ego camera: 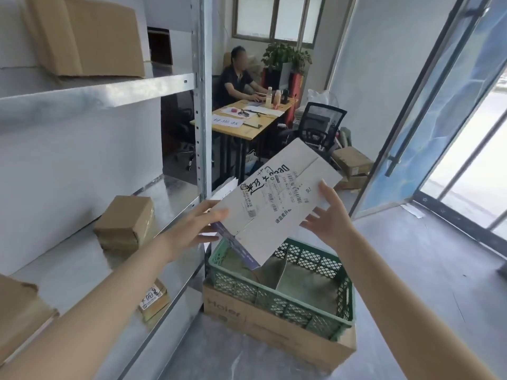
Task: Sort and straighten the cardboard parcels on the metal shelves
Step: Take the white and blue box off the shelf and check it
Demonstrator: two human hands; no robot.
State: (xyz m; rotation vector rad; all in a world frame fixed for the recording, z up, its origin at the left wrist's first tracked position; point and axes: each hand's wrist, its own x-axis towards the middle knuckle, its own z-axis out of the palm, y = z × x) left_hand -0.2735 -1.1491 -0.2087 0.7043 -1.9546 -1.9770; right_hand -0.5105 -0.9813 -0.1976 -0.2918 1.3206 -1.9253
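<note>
The left hand (192, 229) grips the near end of a white parcel (277, 198), thumb on its printed top face and fingers curled beneath. The right hand (329, 218) is spread flat against the parcel's long edge, with straight fingers and the thumb pointing up along the face, bracing rather than clasping. The parcel is held tilted in the air between both hands, its far end higher and its shipping label and black handwriting facing up. Directly under the hands stands a green plastic crate (274, 303) with cardboard dividers, resting on a brown Haier carton (274, 333) on the grey floor. Beside the left forearm, on the lower metal shelf (82, 270), a small taped parcel (155, 300) with a handwritten label lies at the front edge, and the corner of another carton (19, 311) shows further left. Just beyond the left hand, a brown parcel (126, 223) sits upon a flatter one on the same shelf. Above the left hand, the upper shelf (96, 91) bears a large cardboard box (87, 37), next to the steel upright (200, 105). Past the hands stand a mesh office chair (321, 124) and a wooden desk (247, 119), where a seated person (236, 78) works. More cartons (351, 163) lie on the floor beyond the right hand, near an open glass door (439, 105).
</note>
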